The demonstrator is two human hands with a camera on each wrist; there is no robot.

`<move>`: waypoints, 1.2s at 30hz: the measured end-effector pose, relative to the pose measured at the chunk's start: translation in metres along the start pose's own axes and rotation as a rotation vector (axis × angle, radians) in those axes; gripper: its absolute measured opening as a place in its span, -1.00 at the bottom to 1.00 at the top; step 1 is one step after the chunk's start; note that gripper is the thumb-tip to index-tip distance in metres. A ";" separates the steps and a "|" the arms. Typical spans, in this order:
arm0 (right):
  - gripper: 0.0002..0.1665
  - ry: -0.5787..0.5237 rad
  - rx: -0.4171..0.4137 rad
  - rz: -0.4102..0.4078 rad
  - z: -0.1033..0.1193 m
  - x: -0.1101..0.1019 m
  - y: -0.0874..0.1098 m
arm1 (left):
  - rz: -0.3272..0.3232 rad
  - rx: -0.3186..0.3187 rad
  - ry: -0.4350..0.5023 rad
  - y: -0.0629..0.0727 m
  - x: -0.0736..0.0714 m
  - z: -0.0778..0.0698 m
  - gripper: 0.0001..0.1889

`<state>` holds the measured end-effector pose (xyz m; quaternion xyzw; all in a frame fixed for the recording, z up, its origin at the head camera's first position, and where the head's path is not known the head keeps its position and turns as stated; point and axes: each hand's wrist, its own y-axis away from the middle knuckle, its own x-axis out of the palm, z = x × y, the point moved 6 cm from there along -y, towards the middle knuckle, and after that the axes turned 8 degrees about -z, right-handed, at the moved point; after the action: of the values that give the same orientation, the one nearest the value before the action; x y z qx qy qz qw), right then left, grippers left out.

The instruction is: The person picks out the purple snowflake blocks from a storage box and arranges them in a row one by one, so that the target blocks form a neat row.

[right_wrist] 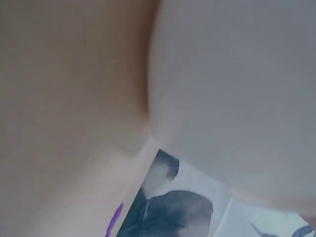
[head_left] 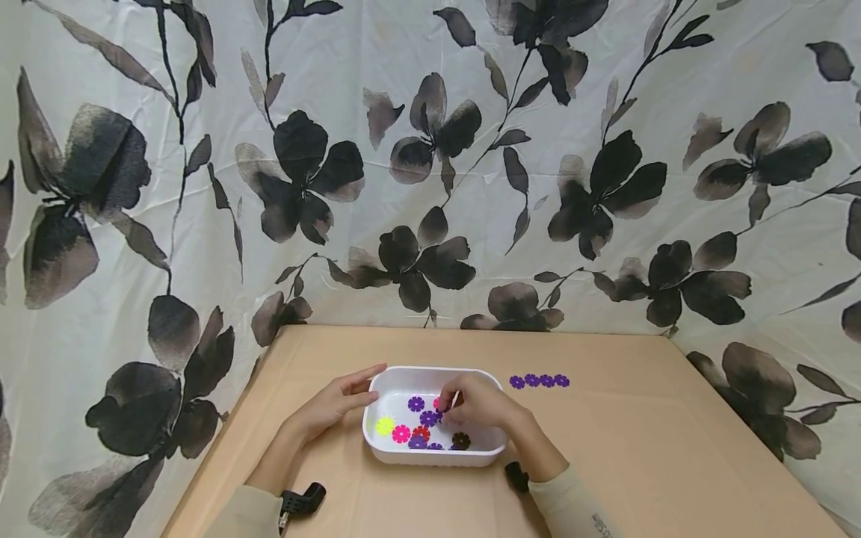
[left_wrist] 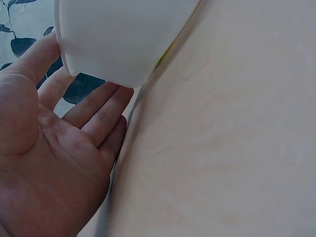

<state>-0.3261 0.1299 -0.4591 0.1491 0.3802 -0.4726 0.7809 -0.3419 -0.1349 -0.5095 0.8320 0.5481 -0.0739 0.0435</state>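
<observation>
A white plastic tub holds several small flower-shaped discs, among them purple, pink, red, yellow and dark brown ones. My left hand touches the tub's left end, its thumb at the rim and its fingers fairly straight. In the left wrist view, the left hand has fingertips against the tub's outer wall. Reaching over the right side into the tub, my right hand pinches a purple flower-shaped disc at its fingertips. The pink disc beside it is partly hidden by the fingers.
A row of several purple flower-shaped discs lies on the tan tabletop, to the right behind the tub. Behind the table hangs a white cloth with dark flowers. The right wrist view is mostly filled by the tub's wall.
</observation>
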 end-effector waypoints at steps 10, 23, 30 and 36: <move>-0.80 -0.142 0.001 -0.357 -0.017 -0.061 0.008 | 0.004 -0.002 0.002 0.000 0.000 0.000 -0.31; -0.77 -0.180 0.175 -0.686 -0.080 -0.133 0.048 | -0.006 -0.003 -0.009 -0.001 -0.001 0.001 -0.33; -0.72 -0.180 0.312 -0.757 -0.115 -0.152 0.070 | -0.015 -0.001 -0.016 -0.001 -0.001 0.000 -0.34; -0.69 -0.188 0.371 -0.768 -0.141 -0.160 0.083 | -0.012 -0.013 -0.012 0.000 0.000 -0.001 -0.34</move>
<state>-0.3617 0.3554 -0.4455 0.0912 0.2441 -0.8005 0.5397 -0.3421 -0.1351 -0.5087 0.8278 0.5535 -0.0755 0.0519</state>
